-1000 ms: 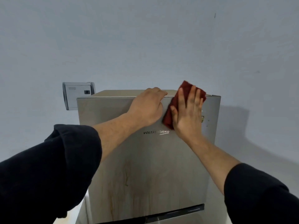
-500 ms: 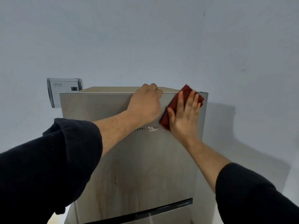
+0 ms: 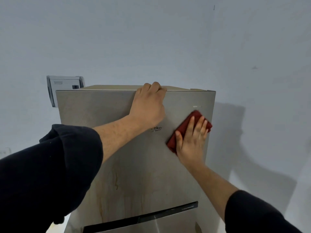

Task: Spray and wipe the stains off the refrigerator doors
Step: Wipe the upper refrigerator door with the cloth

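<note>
Wall [image 3: 151,39]: pale grey-blue, fills the background and takes a shadow to the right of the refrigerator.
Refrigerator [image 3: 210,165]: steel-grey, stands against that wall, seen from the front and slightly above.
Upper door [image 3: 101,118]: takes up most of the front. Ends at the bottom edge in a dark strip above the lower door [image 3: 168,227].
Left sleeve [image 3: 50,174] and right sleeve [image 3: 260,214]: dark, pushed back off the forearms.
Left hand [image 3: 148,108]: sits at the middle of the upper door's top edge, fingers curled over it and gripping it.
Right hand [image 3: 191,142]: lies flat near the upper door's right edge, fingers straight and spread, pressing the cloth against the metal.
Cloth [image 3: 196,114]: dark red, folded, pinned under the right palm below the upper right corner, showing past the fingertips and the thumb.
Wall box [image 3: 65,84]: grey, mounted behind the top left corner of the refrigerator.
Stains [image 3: 116,182]: brown drip streaks, run down the lower left part of the upper door.
Brand lettering [image 3: 157,128]: partly covered by the left wrist.
</note>
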